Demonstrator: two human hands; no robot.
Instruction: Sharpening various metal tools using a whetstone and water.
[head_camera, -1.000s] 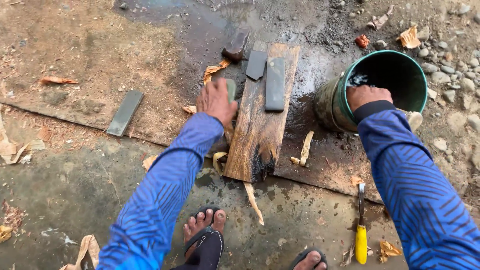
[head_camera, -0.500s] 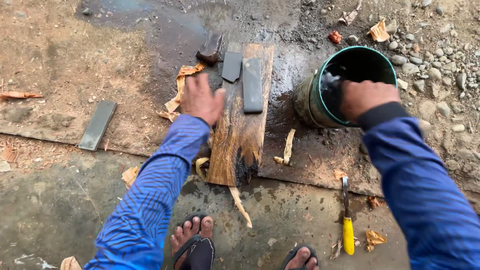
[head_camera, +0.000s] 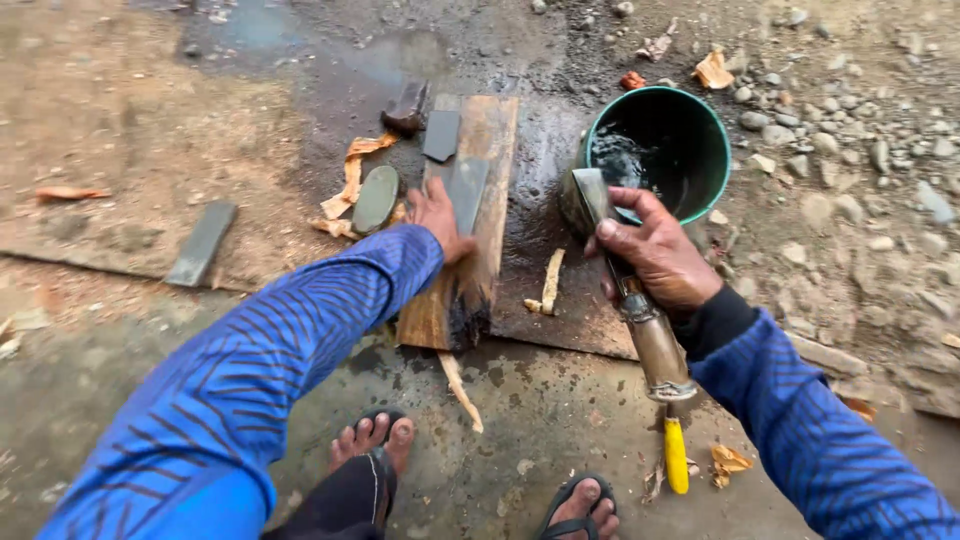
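Right hand (head_camera: 655, 255) is clenched around a blade tool with a metal-collared handle (head_camera: 640, 300); the wet blade end points up toward the green bucket (head_camera: 715, 130), overlapping its near rim, and the handle runs back down toward the wrist. The bucket holds dark water and stands on wet ground just right of the wooden plank (head_camera: 470, 230). Left hand (head_camera: 435, 215) lies on the plank touching the long grey sharpening stone (head_camera: 467, 192); whether it grips the stone cannot be told. A smaller dark stone (head_camera: 441, 135) sits on the plank's far end, a brownish block (head_camera: 405, 108) just off its corner. An oval green stone (head_camera: 375, 198) lies left of the plank, a flat grey bar (head_camera: 202, 243) well apart to the left. A yellow-handled tool (head_camera: 677, 455) lies on the concrete near the right sandal (head_camera: 580, 505).
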